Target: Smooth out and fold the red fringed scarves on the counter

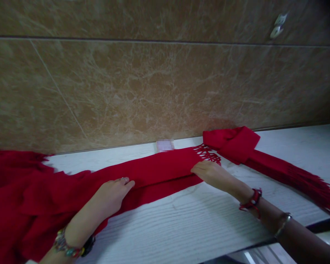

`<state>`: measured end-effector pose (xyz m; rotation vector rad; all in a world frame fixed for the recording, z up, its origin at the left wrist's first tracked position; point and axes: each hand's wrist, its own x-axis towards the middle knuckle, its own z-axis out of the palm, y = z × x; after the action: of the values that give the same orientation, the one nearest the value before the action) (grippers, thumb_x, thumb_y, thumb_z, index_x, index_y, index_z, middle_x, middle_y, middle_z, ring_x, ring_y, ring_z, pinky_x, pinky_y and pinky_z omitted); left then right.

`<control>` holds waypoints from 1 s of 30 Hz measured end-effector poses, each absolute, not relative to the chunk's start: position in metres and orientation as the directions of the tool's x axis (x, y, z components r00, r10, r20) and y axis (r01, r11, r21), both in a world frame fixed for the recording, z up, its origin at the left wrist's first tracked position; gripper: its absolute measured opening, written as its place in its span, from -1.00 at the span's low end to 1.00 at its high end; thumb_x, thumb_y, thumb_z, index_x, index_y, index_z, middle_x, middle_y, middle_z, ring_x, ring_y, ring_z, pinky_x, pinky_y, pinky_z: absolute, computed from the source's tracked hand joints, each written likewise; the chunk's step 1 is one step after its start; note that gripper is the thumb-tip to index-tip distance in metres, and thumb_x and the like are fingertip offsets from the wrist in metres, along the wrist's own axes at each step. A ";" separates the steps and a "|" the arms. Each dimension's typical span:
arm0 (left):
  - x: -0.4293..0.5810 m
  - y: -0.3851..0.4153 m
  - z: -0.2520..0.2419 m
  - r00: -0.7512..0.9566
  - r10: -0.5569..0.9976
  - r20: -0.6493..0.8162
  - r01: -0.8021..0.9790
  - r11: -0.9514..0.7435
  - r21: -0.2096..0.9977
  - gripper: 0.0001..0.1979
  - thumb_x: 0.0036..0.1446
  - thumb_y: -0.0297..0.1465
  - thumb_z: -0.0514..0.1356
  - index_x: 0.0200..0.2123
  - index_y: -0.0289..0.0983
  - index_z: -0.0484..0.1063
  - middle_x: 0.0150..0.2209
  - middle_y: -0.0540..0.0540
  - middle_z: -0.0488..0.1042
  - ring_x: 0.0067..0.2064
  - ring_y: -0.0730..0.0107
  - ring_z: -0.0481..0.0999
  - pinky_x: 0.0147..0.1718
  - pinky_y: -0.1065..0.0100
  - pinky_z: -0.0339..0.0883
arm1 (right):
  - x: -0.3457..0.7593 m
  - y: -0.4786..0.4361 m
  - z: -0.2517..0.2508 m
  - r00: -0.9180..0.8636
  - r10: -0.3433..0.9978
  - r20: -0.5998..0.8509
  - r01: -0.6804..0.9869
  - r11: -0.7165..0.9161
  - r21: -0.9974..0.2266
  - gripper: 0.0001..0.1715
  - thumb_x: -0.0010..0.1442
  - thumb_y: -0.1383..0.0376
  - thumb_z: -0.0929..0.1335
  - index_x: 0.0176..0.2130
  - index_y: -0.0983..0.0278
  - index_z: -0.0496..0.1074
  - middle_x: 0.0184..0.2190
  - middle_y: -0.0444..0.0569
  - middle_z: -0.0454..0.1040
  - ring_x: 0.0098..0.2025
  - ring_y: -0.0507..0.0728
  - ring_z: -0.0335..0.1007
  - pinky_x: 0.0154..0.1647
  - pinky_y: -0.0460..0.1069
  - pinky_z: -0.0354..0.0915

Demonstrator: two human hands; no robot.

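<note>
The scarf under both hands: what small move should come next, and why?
Perhaps the left hand and right hand should smooth the scarf along the lengthwise edge between them: both are at that edge, a darker strip shows on its near side, and the cloth beyond the left hand lies bunched.

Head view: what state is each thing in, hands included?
Middle scarf: stretched lengthwise, folded partway over, lower layer showing
Its fringe: loose
Left hand: laid on the middle scarf, grip unclear
Right hand: fingertips closed on the folded edge
Far-right scarf: folded over near the wall, fringed end laid out
Red cloth at left: rumpled
Small pale item: beside the wall, blurred
</note>
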<state>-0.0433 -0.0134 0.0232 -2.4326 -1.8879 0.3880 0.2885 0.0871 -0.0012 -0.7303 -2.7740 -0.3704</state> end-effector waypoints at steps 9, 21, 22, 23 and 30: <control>-0.026 -0.021 0.044 0.205 0.978 -0.036 0.938 -0.206 -0.279 -0.53 -0.03 -0.66 -0.10 -0.09 -0.32 0.37 -0.06 -0.28 0.40 -0.06 0.10 0.40 -0.12 0.14 0.28 | 0.296 0.088 0.006 -0.810 0.491 0.321 0.532 0.846 0.047 -0.73 0.12 0.51 0.19 -0.34 0.32 0.43 -0.36 0.00 0.47 -0.31 0.08 0.38 -0.25 -0.04 0.28; -0.024 -0.035 0.025 0.306 0.905 -0.297 0.943 -0.331 -0.035 -0.53 -0.01 -0.66 -0.13 -0.08 -0.24 0.32 -0.05 -0.19 0.37 -0.02 0.23 0.36 -0.09 0.22 0.26 | 0.299 0.084 0.010 -0.784 0.620 0.015 0.621 0.784 0.023 -0.71 0.08 0.55 0.16 -0.37 0.34 0.40 -0.36 0.01 0.42 -0.27 0.08 0.32 -0.22 -0.06 0.20; -0.023 -0.035 0.027 0.296 0.905 -0.307 0.947 -0.320 -0.029 -0.56 -0.01 -0.66 -0.14 -0.13 -0.27 0.34 -0.09 -0.20 0.39 -0.06 0.23 0.38 -0.13 0.22 0.27 | 0.299 0.084 0.010 -0.778 0.629 0.015 0.629 0.777 0.030 -0.70 0.07 0.56 0.16 -0.37 0.34 0.40 -0.36 0.01 0.42 -0.26 0.08 0.32 -0.21 -0.06 0.19; -0.023 -0.035 0.029 0.287 0.904 -0.317 0.951 -0.310 -0.024 -0.59 -0.01 -0.65 -0.14 -0.18 -0.28 0.35 -0.14 -0.21 0.41 -0.12 0.23 0.40 -0.18 0.23 0.29 | 0.299 0.085 0.009 -0.775 0.632 0.016 0.632 0.774 0.036 -0.69 0.06 0.57 0.15 -0.37 0.34 0.39 -0.36 0.01 0.42 -0.26 0.08 0.31 -0.21 -0.07 0.18; -0.030 -0.036 0.031 0.286 0.908 -0.306 0.956 -0.292 0.027 -0.72 -0.13 -0.65 -0.09 -0.43 -0.26 0.30 -0.38 -0.11 0.38 -0.37 0.33 0.38 -0.42 0.37 0.20 | 0.310 0.088 0.008 -0.748 0.662 0.051 0.664 0.742 0.098 -0.67 0.01 0.62 0.14 -0.43 0.33 0.37 -0.38 0.00 0.39 -0.30 0.07 0.28 -0.29 -0.08 0.14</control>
<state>-0.0300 -0.0357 0.0312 -2.6763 -1.9727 0.3926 0.3102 0.0883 0.0079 -1.1112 -2.9195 -0.1717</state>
